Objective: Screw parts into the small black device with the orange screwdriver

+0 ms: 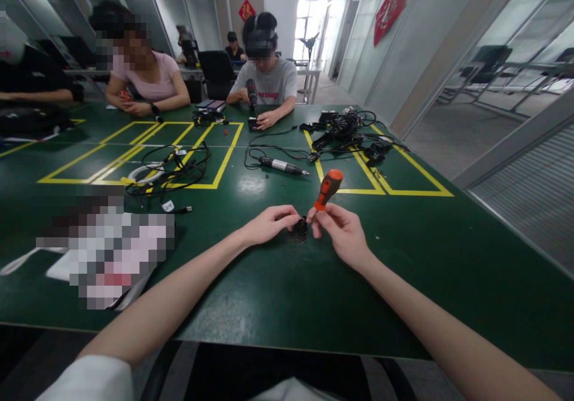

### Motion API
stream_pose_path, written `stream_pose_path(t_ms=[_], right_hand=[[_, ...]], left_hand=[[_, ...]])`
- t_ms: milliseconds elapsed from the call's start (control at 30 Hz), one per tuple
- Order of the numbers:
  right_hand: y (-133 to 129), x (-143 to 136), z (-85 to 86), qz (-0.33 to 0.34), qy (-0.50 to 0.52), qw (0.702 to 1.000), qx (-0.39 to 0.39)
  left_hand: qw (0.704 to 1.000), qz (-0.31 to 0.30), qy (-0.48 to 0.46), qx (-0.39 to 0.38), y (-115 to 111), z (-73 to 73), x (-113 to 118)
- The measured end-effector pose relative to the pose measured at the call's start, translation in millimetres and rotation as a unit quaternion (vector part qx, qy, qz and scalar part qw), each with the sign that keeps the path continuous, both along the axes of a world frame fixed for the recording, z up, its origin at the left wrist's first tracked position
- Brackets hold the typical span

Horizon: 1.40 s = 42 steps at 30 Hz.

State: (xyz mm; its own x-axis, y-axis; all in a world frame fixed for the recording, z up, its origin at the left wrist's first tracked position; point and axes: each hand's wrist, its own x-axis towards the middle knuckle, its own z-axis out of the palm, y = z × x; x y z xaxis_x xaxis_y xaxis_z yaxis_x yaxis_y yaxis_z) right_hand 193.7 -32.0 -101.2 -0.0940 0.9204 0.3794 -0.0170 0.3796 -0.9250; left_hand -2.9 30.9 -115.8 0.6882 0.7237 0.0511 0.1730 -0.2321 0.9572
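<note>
A green table (215, 305), marked out with yellow tape (419, 193), fills a glass-walled room where several people sit along the far side. A heap of black cables (343, 129) lies far right, looser cables (191, 168) lie left, and a pen-shaped power tool (282, 165) rests between them. Pixel blocks cover the pale item (121, 257) at near left; the screwdriver's tip is hard to make out, as are details of the small dark part (300, 229).

That part stands on the table between the hands. The left hand (271, 224) reaches in low, fingers narrow and touching it — whether they grip, I cannot tell. The right hand (346, 236) holds the orange-and-grey screwdriver (329, 189) below its handle, which tilts up rightward.
</note>
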Motion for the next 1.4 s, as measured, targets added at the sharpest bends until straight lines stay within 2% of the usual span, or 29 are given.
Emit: stream_pose_path(t_ms=[200, 367, 533, 767, 1100, 1267, 1400], right_hand=[[0.6, -2.4, -5.2, -0.009, 0.037, 0.999, -0.005], [1.5, -1.0, -5.1, -0.036, 0.000, 0.999, 0.001], [1.6, 0.5, -4.2, -0.026, -0.021, 0.999, 0.017], [0.1, -1.2, -5.8, -0.026, 0.026, 0.999, 0.012], [-0.3, -1.1, -0.9, -0.065, -0.012, 0.997, 0.032], [0.6, -2.0, -1.8, -0.056, 0.028, 0.998, 0.018], [0.8, -1.0, -0.9, -0.042, 0.016, 0.999, 0.016]], left_hand=[[1.000, 0.016, 0.003, 0.009, -1.3, 0.1, 2.1], [0.999, 0.029, 0.004, 0.019, -3.5, 2.6, 3.6], [1.000, 0.027, -0.009, -0.005, -2.9, 3.4, 4.7], [1.000, 0.028, -0.005, -0.005, -2.5, 4.3, 4.7], [0.999, 0.032, 0.003, -0.004, -2.7, 6.3, 5.7], [0.999, 0.034, 0.007, 0.000, -3.4, 6.8, 6.8], [0.999, 0.035, 0.004, -0.001, -3.3, 6.5, 6.9]])
